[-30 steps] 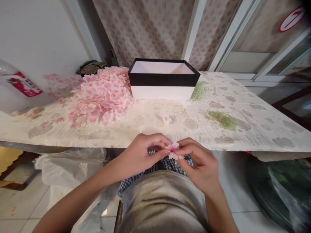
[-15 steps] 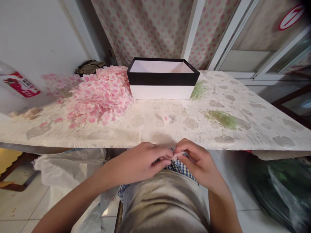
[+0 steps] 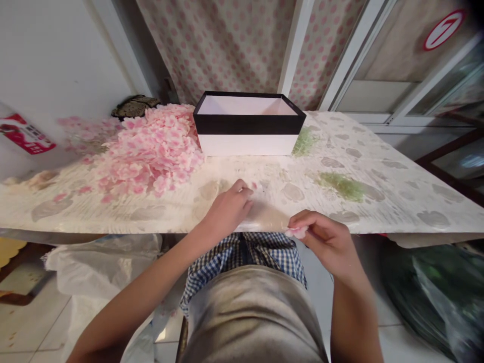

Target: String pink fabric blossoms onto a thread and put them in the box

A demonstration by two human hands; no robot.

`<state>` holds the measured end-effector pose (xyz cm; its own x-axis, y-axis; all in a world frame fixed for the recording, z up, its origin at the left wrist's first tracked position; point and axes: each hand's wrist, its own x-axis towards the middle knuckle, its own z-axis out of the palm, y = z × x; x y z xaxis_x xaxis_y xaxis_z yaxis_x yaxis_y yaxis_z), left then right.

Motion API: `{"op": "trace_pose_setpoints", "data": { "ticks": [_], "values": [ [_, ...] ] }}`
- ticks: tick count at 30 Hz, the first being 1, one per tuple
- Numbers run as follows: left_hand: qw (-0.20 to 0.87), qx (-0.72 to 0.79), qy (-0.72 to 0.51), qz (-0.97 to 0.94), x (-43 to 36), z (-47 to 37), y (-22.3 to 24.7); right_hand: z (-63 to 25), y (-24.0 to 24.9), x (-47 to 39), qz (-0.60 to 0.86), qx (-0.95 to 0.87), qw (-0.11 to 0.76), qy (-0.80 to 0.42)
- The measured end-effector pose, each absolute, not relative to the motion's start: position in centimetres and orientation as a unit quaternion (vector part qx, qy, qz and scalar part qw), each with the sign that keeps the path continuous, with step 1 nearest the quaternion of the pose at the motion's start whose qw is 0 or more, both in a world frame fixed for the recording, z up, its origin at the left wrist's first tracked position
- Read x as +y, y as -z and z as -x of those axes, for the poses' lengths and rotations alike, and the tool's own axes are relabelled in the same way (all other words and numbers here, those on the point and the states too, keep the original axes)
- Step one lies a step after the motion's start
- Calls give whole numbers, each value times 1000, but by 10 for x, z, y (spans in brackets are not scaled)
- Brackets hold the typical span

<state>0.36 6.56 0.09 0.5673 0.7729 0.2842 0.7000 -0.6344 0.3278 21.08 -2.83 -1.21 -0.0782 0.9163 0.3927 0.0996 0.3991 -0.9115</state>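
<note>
My right hand (image 3: 325,239) pinches a small pink petal piece (image 3: 297,232) at the table's front edge. My left hand (image 3: 230,206) is over the front middle of the table, its fingers curled together beside a tiny pink bit (image 3: 254,186); whatever they may hold is too small to make out. A large heap of pink fabric petals (image 3: 151,151) lies on the left of the table. Behind my hands stands an open box (image 3: 247,143), white with a black rim. Green thin stems (image 3: 342,185) lie on the right, with another green bunch (image 3: 304,141) beside the box.
The table (image 3: 397,201) has a pale patterned cloth. A dark patterned pouch (image 3: 135,106) sits behind the petals. Below the table are a white plastic bag (image 3: 94,272) on the left and a dark green bundle (image 3: 419,297) on the right. A dotted curtain (image 3: 227,45) hangs behind.
My hands have parted. The left one has moved forward onto the table, and the right one has shifted right with the pink petal piece. The view has turned slightly.
</note>
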Motion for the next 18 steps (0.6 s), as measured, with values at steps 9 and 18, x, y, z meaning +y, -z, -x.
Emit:
{"op": "trace_pose_setpoints", "data": {
  "ticks": [9, 18],
  "values": [
    [83, 429, -211, -874, 72, -10, -2, -201, 14, -25, 386, -645, 543, -374],
    [127, 440, -218, -862, 81, -13, -4, -197, 15, -24, 374, -643, 550, -381]
  ]
}}
